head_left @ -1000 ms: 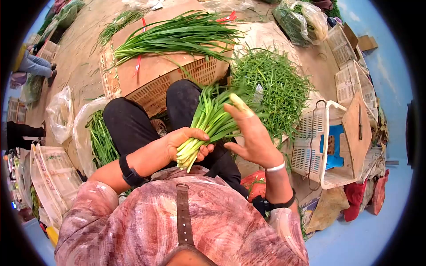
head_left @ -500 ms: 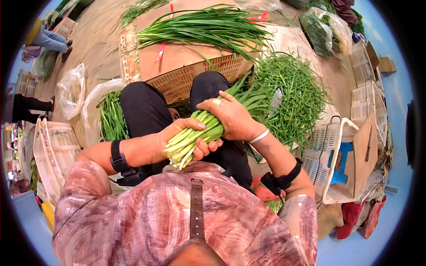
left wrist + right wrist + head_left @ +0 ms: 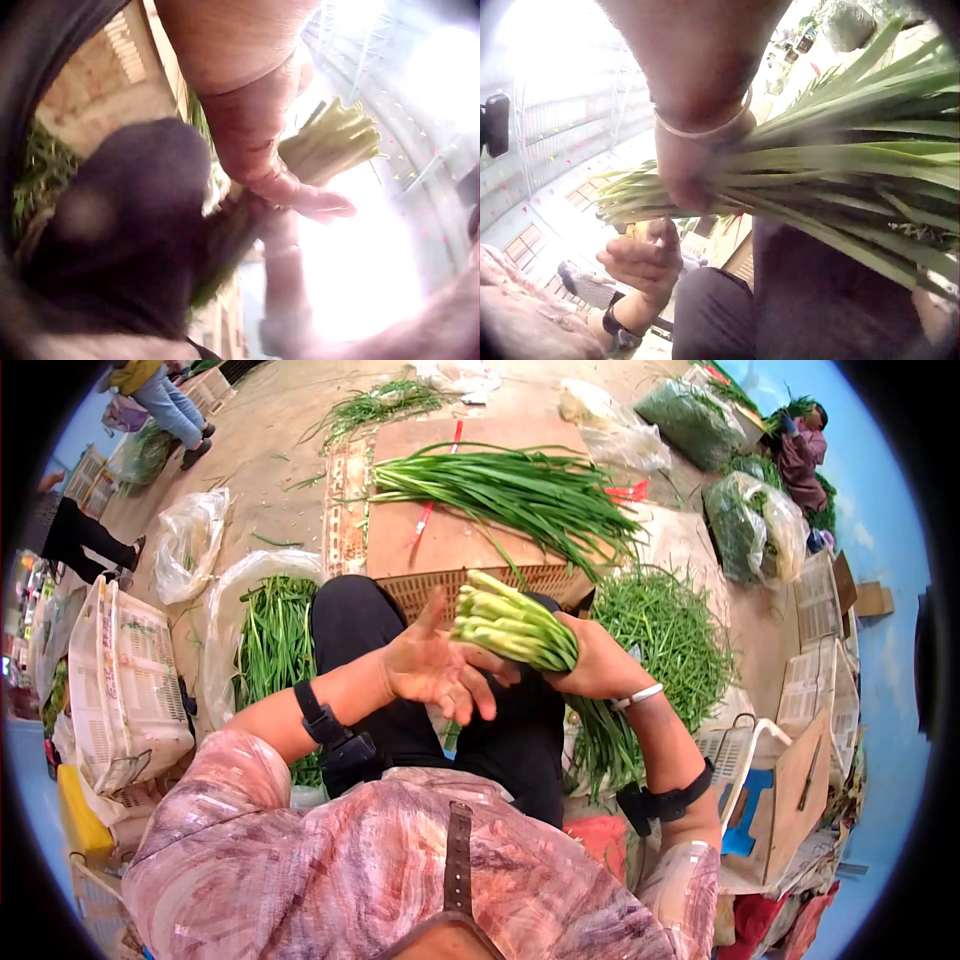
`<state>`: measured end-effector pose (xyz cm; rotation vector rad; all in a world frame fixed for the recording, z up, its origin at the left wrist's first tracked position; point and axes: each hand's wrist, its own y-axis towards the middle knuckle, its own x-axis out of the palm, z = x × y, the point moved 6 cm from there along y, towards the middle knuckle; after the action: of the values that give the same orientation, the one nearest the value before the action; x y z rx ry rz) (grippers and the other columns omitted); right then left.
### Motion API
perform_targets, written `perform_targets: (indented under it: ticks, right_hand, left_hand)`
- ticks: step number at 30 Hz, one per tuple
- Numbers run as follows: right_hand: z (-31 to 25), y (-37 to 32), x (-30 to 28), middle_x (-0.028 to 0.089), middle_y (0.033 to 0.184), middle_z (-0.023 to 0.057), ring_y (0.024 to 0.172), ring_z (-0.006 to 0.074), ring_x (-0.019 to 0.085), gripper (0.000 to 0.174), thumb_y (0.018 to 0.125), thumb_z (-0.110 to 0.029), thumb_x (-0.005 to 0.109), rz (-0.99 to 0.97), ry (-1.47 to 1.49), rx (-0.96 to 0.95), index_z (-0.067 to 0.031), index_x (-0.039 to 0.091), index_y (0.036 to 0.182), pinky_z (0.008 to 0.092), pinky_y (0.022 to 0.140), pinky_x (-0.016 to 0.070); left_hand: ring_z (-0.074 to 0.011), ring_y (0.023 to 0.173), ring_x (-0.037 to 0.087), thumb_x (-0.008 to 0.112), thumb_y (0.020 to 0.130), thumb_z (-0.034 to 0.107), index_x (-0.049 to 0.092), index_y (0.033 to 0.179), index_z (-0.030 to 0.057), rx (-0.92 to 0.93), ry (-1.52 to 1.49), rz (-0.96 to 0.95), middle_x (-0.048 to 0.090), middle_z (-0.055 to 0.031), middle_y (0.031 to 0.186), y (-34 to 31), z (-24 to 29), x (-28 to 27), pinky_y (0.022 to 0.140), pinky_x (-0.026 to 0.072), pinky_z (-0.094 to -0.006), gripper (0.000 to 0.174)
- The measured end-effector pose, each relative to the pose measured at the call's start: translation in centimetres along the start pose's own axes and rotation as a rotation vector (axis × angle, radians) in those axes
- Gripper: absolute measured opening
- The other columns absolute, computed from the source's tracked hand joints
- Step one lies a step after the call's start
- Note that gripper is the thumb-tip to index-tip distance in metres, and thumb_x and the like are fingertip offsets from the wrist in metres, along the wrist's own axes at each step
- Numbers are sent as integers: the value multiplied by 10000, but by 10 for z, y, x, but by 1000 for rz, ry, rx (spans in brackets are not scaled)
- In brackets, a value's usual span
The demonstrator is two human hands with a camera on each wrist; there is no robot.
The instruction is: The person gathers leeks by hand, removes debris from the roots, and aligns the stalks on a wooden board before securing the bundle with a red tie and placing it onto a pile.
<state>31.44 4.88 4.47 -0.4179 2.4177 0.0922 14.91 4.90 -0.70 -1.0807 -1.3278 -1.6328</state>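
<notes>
The right hand grips a bunch of green stalks around its middle, pale cut ends pointing left and leaves hanging down behind the wrist. In the head view the left hand is just left of the pale ends, its fingers spread and loosely bent. The left wrist view shows the left hand in front of the stalks. In the right wrist view the leaves fan out to the right of the right hand, and the left hand is below the stalk ends.
A larger bunch of leaves lies on a board-topped crate ahead. Loose greens are heaped at the right. A plastic bag of greens stands at the left, with crates beyond. People are at the far left and far right.
The left hand has let go of the bunch and moved to its left. The right hand now holds the stalks, turned more level, pale ends raised. The head view has shifted.
</notes>
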Motion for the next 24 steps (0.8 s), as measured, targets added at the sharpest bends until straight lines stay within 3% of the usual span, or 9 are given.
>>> perform_targets:
  ticks: [4,6,7,8,9,14,18,21,24]
  right_hand:
    - [4,2,-11,638,762,73,685,134,578,356,608,-98,694,-238,250,22,-9,597,939,318,660,489]
    - [8,6,4,647,803,59,724,118,579,366,610,-98,702,-498,312,117,-25,608,956,299,679,495]
    - [-5,9,16,647,854,44,750,130,585,380,615,-117,707,-561,331,83,-43,614,976,299,691,501]
    - [-16,15,31,645,899,28,776,141,595,413,611,-145,732,-659,259,-49,-58,616,998,315,706,506]
    - [9,17,53,636,921,32,828,154,592,476,612,-158,764,-705,351,-82,-53,593,1044,323,731,503]
    - [58,20,101,624,972,72,879,205,605,708,578,-330,838,-799,754,220,-19,507,1121,358,771,506]
    - [43,30,97,593,1016,60,913,192,578,793,562,-317,845,-747,739,223,-24,450,1185,350,790,491]
    - [42,29,97,570,1049,51,938,183,558,860,550,-306,851,-711,752,222,-29,408,1233,343,804,479]
    - [47,18,101,546,1083,42,963,174,538,928,539,-296,856,-678,786,208,-33,365,1281,336,819,468]
  left_hand:
    - [-288,1179,470,672,662,613,204,1407,84,289,925,838,383,-187,1344,-21,40,-5,878,463,-371,1027]
    - [-200,1187,440,800,627,310,213,1400,78,508,1166,652,399,-66,1337,3,47,17,974,361,-362,998]
    - [-196,1116,486,845,551,354,361,1313,93,649,1258,513,486,-72,1231,21,50,32,931,405,-333,940]
    - [-176,1024,524,864,532,347,436,1227,72,375,1528,766,530,-43,1145,11,55,14,872,442,-331,861]
    - [-159,960,541,870,541,307,482,1158,66,800,1119,587,556,-27,1064,9,51,15,816,460,-324,768]
    - [-149,992,532,804,664,225,411,1270,35,1111,1056,426,549,-55,1107,24,46,52,830,442,-315,746]
    - [-176,970,597,749,711,142,482,1223,0,830,1273,385,644,-93,1006,20,52,47,1001,340,-328,595]
    - [-148,768,629,744,714,134,550,1100,-21,886,1109,460,649,-96,829,21,48,49,702,488,-265,459]
    - [-159,848,600,767,704,184,526,1164,19,815,1018,447,617,-66,961,23,52,30,767,478,-317,544]
